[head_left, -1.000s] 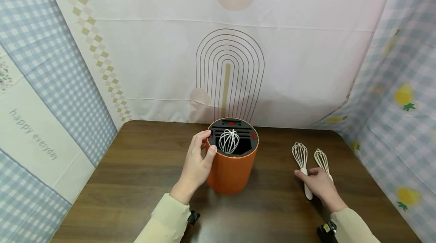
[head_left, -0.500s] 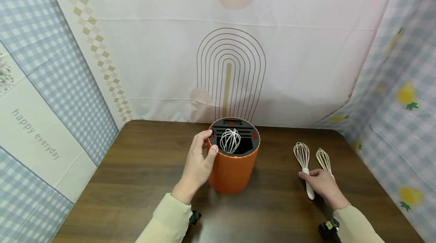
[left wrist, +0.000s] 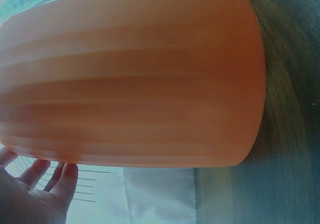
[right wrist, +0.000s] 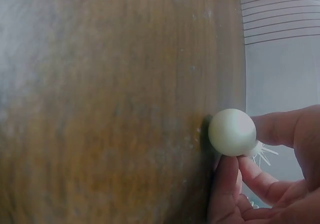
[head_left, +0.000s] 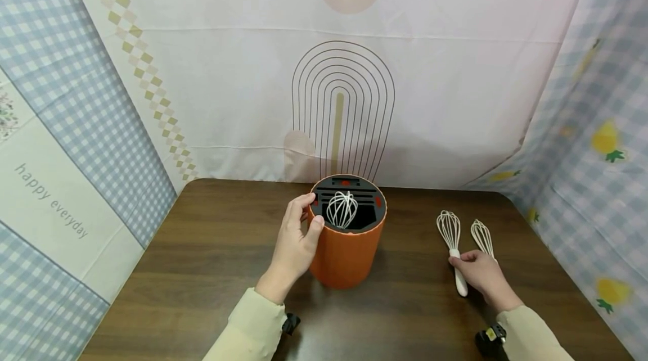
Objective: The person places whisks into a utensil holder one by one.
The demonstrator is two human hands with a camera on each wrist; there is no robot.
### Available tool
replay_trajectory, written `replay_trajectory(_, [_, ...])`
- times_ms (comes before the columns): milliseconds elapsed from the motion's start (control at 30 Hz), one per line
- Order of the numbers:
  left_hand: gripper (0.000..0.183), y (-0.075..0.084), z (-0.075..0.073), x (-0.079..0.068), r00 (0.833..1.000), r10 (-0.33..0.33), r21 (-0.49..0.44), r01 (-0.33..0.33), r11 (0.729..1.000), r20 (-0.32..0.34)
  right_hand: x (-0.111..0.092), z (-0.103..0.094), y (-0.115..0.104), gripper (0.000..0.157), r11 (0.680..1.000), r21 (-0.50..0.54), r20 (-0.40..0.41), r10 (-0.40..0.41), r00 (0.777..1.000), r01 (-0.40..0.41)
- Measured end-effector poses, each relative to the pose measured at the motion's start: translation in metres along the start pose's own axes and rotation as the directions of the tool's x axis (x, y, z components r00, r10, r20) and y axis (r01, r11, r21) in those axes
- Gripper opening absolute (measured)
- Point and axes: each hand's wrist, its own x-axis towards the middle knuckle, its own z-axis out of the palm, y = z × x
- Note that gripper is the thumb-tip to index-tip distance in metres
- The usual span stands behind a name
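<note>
An orange cylindrical holder [head_left: 344,260] [left wrist: 130,73] with a black slotted insert stands mid-table. One white whisk [head_left: 341,209] stands in it, wires up. My left hand [head_left: 296,237] [left wrist: 35,194] grips the holder's left side, with the thumb and fingertips curled at the rim. Two more white whisks lie on the table to the right. My right hand [head_left: 481,276] pinches the handle of the nearer whisk [head_left: 449,231]. Its rounded handle end [right wrist: 232,132] sits between thumb and fingers in the right wrist view. The second whisk [head_left: 481,237] lies just beyond, its handle hidden under my hand.
The dark wooden table [head_left: 212,271] is enclosed by hanging cloth panels at the back and on both sides. The table's right edge [head_left: 572,282] runs close to the whisks.
My right hand has slid slightly back along the whisk handle. My left hand and the holder have stayed put.
</note>
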Motion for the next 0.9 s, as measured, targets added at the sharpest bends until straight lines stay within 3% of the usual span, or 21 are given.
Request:
replay_trajectory(200, [0.043, -0.001, 0.001, 0.000, 1.000, -0.009, 0.005, 0.009, 1.000, 0.004, 0.000, 0.001, 0.003, 0.044, 1.000, 0.017, -0.013, -0.012, 1.000, 0.012])
replay_trajectory(667, [0.044, -0.001, 0.000, 0.000, 1.000, -0.011, 0.003, 0.011, 1.000, 0.003, 0.004, 0.003, 0.001, 0.046, 0.996, 0.092, 0.040, -0.006, 0.999, 0.002])
replay_trajectory(900, [0.044, -0.001, 0.000, -0.001, 1.000, -0.016, -0.002, 0.016, 1.000, 0.007, 0.001, 0.001, -0.015, 0.052, 0.984, 0.140, -0.008, -0.107, 0.994, 0.107])
